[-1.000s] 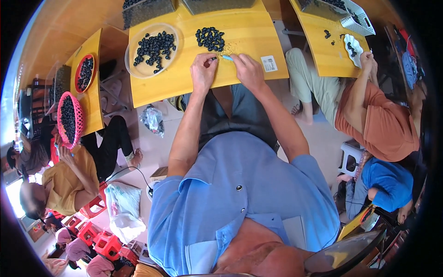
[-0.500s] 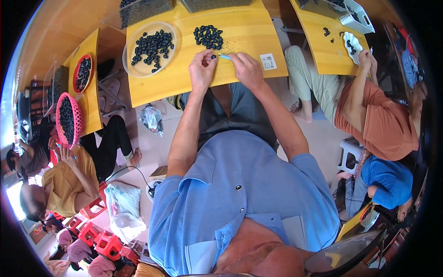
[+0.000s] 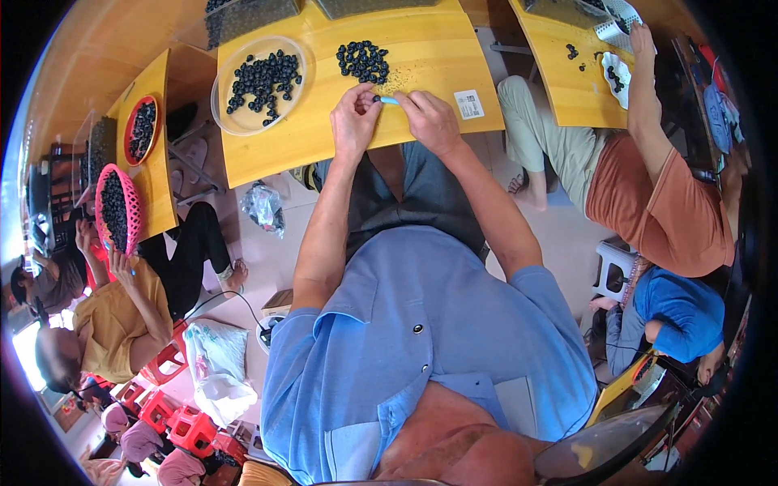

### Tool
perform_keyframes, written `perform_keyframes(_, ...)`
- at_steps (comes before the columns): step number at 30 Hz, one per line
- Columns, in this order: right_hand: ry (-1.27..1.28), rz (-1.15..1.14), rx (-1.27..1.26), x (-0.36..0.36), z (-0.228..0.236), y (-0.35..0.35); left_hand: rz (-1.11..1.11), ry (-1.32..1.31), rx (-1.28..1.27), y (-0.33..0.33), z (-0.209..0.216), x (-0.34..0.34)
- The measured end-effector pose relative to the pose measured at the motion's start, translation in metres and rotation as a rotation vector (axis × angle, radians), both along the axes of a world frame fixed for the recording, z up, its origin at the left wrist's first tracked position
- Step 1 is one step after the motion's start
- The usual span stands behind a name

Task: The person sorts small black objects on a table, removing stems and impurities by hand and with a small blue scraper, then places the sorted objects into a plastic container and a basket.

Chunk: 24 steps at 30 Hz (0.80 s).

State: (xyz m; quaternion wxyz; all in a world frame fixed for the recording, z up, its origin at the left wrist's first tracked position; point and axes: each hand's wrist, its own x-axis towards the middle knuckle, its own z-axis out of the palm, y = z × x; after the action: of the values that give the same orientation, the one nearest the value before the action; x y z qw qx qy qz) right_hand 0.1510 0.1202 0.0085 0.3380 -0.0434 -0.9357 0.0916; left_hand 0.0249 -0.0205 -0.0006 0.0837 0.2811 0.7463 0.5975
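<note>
Above the near edge of a yellow table (image 3: 405,40), my left hand (image 3: 355,118) pinches a small dark round piece (image 3: 377,99) between thumb and fingertips. My right hand (image 3: 431,120) closes on a slim light-blue tool (image 3: 390,100). The tool's tip meets the dark piece; what kind of tip it has is too small to make out. Just beyond my hands lies a loose pile of similar dark round pieces (image 3: 362,62). To its left, more of them fill part of a clear round tray (image 3: 220,104). Fine brownish crumbs (image 3: 399,78) are scattered beside the pile.
A white label (image 3: 468,104) is on the table at right. Clear bins (image 3: 243,18) stand along the far side. Co-workers sit at tables left and right, one beside a pink basket (image 3: 136,212), another reaching into a white basket (image 3: 613,29). A plastic bag (image 3: 263,207) lies on the floor.
The blue tool's tip has come against the dark piece in my left hand. At right, a co-worker's hand has moved from the white dish up to the white basket.
</note>
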Motion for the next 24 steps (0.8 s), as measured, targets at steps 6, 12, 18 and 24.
perform_keyframes(6,-0.001,0.002,0.01,0.0,-0.001,0.0,-0.009,0.008,-0.001,0.0,-0.001,0.0)
perform_keyframes(12,0.004,0.004,0.01,-0.001,-0.002,-0.001,-0.051,-0.108,0.062,-0.002,-0.013,-0.003)
perform_keyframes(18,0.007,-0.041,-0.02,-0.001,-0.002,-0.002,-0.05,-0.125,0.108,-0.002,-0.009,-0.004)
perform_keyframes(24,-0.056,-0.124,-0.082,-0.002,-0.002,-0.002,-0.034,-0.35,0.329,-0.009,-0.008,-0.005)
